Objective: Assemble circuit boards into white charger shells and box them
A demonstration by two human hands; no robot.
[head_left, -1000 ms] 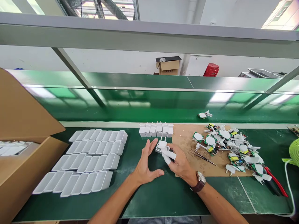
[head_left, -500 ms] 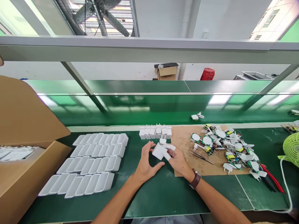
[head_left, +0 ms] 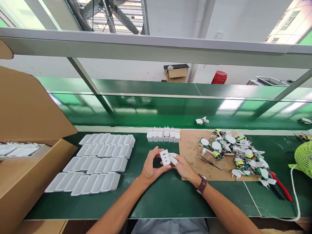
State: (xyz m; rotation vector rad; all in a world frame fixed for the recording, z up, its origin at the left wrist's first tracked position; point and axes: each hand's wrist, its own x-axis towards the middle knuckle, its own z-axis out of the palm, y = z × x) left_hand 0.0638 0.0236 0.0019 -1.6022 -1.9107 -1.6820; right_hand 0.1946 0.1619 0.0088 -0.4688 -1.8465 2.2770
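A white USB charger (head_left: 165, 158) is between my hands above the near part of the green table, its face with the port slots turned up toward me. My left hand (head_left: 151, 167) grips it from the left, thumb along the near edge and fingers at the far side. White finger covers are on fingers of my right hand (head_left: 182, 165), which pinches the charger from the right. Just beyond stands a row of white charger housings (head_left: 163, 135). To the right, a pile of circuit boards with white parts (head_left: 234, 149) lies on a brown board (head_left: 187, 146).
Rows of white open shells (head_left: 97, 162) lie on the left, beside an open cardboard box (head_left: 56, 162). Tweezers (head_left: 209, 163) rest on the brown board. Red-handled pliers (head_left: 281, 187) and a light-green fan (head_left: 303, 157) are at the right. A metal rail (head_left: 156, 47) crosses above.
The charger has turned so its port face shows. My left hand, spread beside it before, has closed onto it. The view has shifted slightly.
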